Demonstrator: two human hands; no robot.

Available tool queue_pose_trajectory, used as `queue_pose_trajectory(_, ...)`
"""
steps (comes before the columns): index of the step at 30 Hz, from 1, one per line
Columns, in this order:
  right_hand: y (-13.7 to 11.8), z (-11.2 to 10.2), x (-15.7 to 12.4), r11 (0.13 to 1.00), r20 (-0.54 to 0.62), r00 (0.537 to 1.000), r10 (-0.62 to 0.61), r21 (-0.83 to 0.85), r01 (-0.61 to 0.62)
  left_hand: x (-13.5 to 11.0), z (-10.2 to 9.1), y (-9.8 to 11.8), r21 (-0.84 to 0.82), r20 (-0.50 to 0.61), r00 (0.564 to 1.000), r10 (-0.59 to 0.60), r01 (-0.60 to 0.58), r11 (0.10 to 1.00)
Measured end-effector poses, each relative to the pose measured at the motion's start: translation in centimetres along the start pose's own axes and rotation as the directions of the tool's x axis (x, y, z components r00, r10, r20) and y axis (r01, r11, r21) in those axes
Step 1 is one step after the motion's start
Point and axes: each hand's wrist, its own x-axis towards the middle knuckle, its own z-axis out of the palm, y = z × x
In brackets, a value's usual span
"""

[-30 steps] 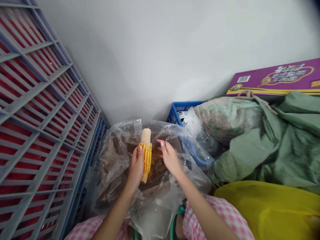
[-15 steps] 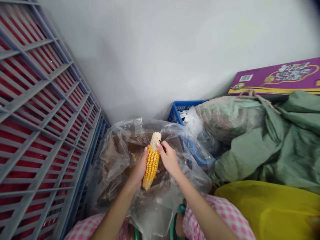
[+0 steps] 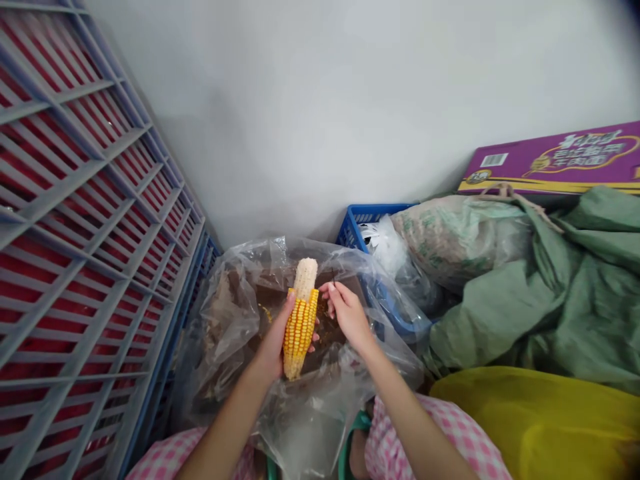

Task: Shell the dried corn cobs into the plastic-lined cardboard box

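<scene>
My left hand grips a corn cob upright, its lower part covered in yellow-orange kernels and its upper end stripped to pale bare cob. My right hand hovers just right of the cob, with its fingers extended and not touching it. Nothing shows in it. Beneath both hands lies a clear plastic bag with brown material inside. Loose kernels are scattered in it.
Red-and-grey plastic crates stand on the left against a white wall. On the right are a blue basket, a filled sack, green woven sacking, a purple carton and a yellow bag.
My right hand has moved rightward, away from the cob's bare upper end. The cob now stands more upright in my left hand.
</scene>
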Motion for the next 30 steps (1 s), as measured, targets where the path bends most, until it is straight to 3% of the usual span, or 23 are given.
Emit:
queue_pose_trajectory(3,-1.0,-0.7,-0.8,0.984,0.007,0.997,-0.074,-0.163,0.075,0.1,-0.1,0.1,-0.098,0.014,1.000,0.024,-0.023,0.995)
queue_pose_trajectory(5,-1.5,-0.9,-1.6,0.927,0.035,0.983,-0.178,-0.329,0.179,0.2,-0.3,0.1,-0.120,-0.009,0.999,0.031,-0.032,0.992)
queue_pose_trajectory(9,-1.4,-0.7,-2.6,0.830,0.161,0.965,-0.205,-0.494,0.259,0.4,-0.5,0.3,-0.089,-0.098,0.994,0.050,-0.059,0.994)
queue_pose_trajectory(13,-1.6,-0.7,-2.6,0.839,0.178,0.948,-0.265,-0.441,0.317,0.4,-0.7,0.6,-0.076,-0.118,0.988,0.100,-0.110,0.991)
queue_pose_trajectory(20,-2.4,-1.7,-2.2,0.925,0.051,0.972,-0.229,-0.301,0.234,0.0,-0.5,1.0,-0.020,-0.139,0.983,0.119,-0.123,0.992)
queue_pose_trajectory(30,-2.6,-2.3,-1.7,0.909,0.098,0.968,-0.232,-0.333,0.252,0.0,-0.6,0.8,0.026,-0.114,0.987,0.110,-0.108,0.994)
